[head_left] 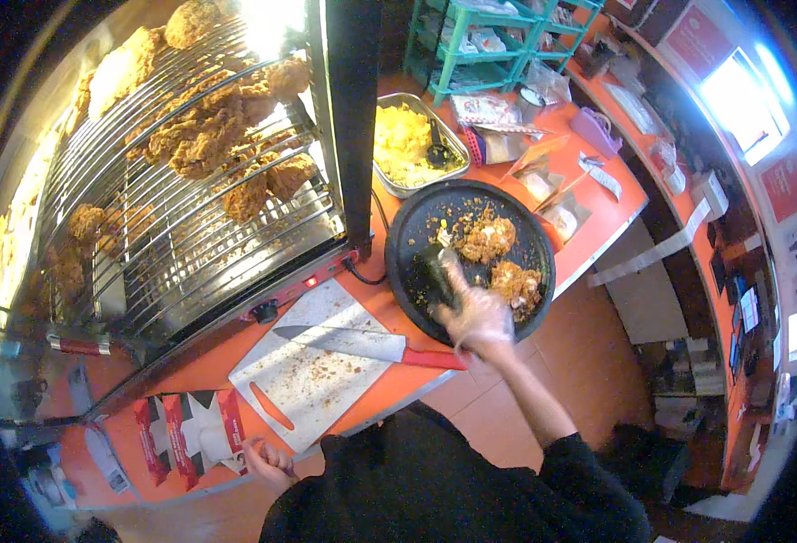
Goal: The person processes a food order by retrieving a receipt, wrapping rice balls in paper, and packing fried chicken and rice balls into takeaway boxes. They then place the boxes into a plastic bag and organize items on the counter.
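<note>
My right hand (480, 317), in a thin clear glove, is closed around a dark, stubby tool like a pestle (442, 268). Its lower end is over a round black dish (407, 299), which looks like a shallow mortar. Two broken pieces of fried chicken (489, 239) lie in the dish among scattered crumbs, just right of the tool. My left hand (270, 463) is at the counter's front edge with its fingers curled. Its fingertips are beside red, white and black paper packets (186, 434); whether they hold anything is hidden.
A knife (353, 344) with a red handle lies across a crumb-strewn white cutting board (281, 380). On the left stands a heated display case (348, 118) with fried chicken on racks. Behind the dish is a metal tray (457, 172) of yellow food. Teal shelves (480, 81) stand farther back.
</note>
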The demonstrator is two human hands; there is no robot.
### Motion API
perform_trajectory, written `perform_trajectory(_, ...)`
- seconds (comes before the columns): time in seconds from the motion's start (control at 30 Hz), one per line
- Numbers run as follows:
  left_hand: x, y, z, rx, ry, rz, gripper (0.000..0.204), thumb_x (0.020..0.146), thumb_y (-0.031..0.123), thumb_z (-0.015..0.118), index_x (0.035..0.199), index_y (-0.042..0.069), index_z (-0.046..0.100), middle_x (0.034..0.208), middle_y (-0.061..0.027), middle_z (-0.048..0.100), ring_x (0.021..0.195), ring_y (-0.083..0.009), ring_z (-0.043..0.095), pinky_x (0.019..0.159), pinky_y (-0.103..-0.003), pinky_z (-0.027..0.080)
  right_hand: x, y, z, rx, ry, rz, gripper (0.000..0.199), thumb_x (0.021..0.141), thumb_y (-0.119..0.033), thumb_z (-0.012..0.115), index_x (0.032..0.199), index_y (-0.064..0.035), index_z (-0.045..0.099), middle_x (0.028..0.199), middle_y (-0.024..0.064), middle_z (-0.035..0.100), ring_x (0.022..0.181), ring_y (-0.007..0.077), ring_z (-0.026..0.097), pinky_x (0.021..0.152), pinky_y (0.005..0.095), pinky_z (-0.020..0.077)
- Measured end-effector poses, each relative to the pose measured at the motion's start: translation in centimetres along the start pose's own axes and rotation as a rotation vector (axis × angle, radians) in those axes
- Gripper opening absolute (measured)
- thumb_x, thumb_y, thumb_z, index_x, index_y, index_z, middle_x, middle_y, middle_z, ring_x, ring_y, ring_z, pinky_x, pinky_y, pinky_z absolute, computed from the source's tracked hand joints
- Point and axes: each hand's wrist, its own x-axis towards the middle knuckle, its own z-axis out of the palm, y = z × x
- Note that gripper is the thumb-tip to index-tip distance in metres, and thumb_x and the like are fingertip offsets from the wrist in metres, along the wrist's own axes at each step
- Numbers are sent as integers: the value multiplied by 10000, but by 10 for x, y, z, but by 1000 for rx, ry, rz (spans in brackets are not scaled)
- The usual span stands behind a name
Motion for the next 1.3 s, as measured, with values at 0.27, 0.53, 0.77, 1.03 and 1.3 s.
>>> perform_trajectory(0.27,-10,15,6,13,90,1,360,938,420,364,900,79,472,468,59,190,349,-46,161,320,-245,115,27,22,-26,13,-94,5,437,821,-458,516,1126,-151,581,1052,152,575,982,328,539,866,426,417)
perform_trajectory(0.53,-12,16,-17,-42,210,11,351,940,424,355,901,110,507,485,72,222,364,-41,198,328,-224,151,105,68,3,-341,-91,-145,559,725,-359,608,1249,-214,476,1352,206,324,1176,416,376,957,497,350)
perform_trajectory(0.77,-21,24,-44,-10,282,300,306,946,343,394,856,91,542,521,62,302,406,-46,285,369,-222,243,102,108,38,-211,147,-461,579,687,41,472,1210,-202,516,1167,151,507,993,356,525,836,403,438)
perform_trajectory(1.03,50,47,-96,1302,281,730,305,825,267,582,1021,38,534,977,-96,537,881,-251,538,726,-353,433,121,95,-16,1063,265,21,316,873,-290,547,1073,-45,552,850,30,562,719,157,523,679,268,450)
perform_trajectory(1.3,70,34,-107,1577,237,809,909,572,541,708,1290,85,385,1250,-117,401,1149,-323,375,931,-484,297,-15,-167,-32,1578,-253,-284,354,874,-337,533,1106,-70,539,848,22,567,645,102,498,556,223,432)
